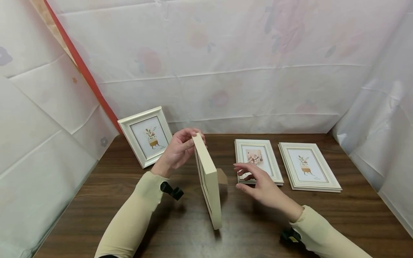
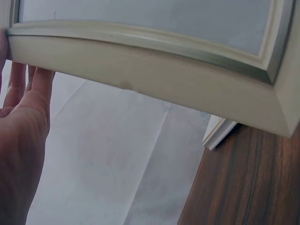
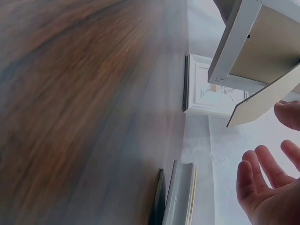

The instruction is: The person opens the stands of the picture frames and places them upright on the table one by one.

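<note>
My left hand [image 1: 181, 147] grips the top edge of a cream picture frame [image 1: 209, 182], which stands nearly edge-on to the head view. In the left wrist view the front of that frame [image 2: 154, 65] shows, with a silvery inner border. Its brown back and a swung-out stand flap [image 3: 262, 101] appear in the right wrist view. My right hand [image 1: 262, 186] hovers to the right of the flap, fingers spread and loosely bent, holding nothing. In the right wrist view its thumb is close to the flap.
A white frame with a plant print [image 1: 148, 138] stands propped at the back left. Right of centre lie a frame with a flower photo [image 1: 258, 157] and another plant-print frame [image 1: 308, 166], both flat on the dark wooden table [image 1: 255, 229]. White sheeting [image 1: 226, 71] hangs behind.
</note>
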Demonstrator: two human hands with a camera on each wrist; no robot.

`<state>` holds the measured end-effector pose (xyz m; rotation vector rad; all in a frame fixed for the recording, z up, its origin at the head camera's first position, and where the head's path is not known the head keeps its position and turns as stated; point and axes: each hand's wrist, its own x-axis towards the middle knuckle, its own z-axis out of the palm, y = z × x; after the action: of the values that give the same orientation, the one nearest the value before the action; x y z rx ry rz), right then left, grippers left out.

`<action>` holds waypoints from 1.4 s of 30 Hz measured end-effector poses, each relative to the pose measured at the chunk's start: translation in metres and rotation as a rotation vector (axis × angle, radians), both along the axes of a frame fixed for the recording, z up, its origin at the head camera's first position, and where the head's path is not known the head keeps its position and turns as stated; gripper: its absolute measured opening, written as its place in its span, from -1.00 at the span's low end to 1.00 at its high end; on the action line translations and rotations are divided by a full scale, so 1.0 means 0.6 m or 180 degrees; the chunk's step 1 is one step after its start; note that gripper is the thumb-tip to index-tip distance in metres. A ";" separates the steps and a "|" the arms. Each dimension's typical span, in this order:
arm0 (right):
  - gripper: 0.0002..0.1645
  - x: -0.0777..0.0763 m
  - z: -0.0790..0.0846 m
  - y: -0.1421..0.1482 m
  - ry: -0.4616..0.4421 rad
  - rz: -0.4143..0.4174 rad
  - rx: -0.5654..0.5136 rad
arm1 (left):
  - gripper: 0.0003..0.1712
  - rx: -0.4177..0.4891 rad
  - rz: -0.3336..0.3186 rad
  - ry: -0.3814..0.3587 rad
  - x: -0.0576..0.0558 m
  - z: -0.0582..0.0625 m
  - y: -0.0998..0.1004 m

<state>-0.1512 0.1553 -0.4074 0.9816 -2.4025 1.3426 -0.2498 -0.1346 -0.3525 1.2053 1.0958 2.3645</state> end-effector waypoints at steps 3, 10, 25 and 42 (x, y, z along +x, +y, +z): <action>-0.31 0.000 -0.001 0.012 -0.0013 -0.0050 -0.0001 | -0.85 -0.0033 0.0227 -0.0049 0.000 0.000 -0.001; -0.32 0.000 -0.005 0.044 -0.0106 -0.0272 0.0009 | -0.83 -0.0188 0.0754 -0.0151 0.001 0.001 -0.005; -0.42 -0.004 0.009 0.133 -0.0252 -0.0862 0.0135 | -0.73 -0.0725 0.1944 -0.0719 -0.002 0.008 -0.027; -0.49 -0.014 0.012 0.157 -0.0712 -0.0955 0.0204 | -0.85 -0.1199 0.2799 -0.0918 -0.046 0.013 -0.032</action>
<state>-0.1598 0.2495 -0.4004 0.4764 -2.6384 1.3305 -0.2773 -0.1540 -0.3447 0.2299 2.1340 2.5574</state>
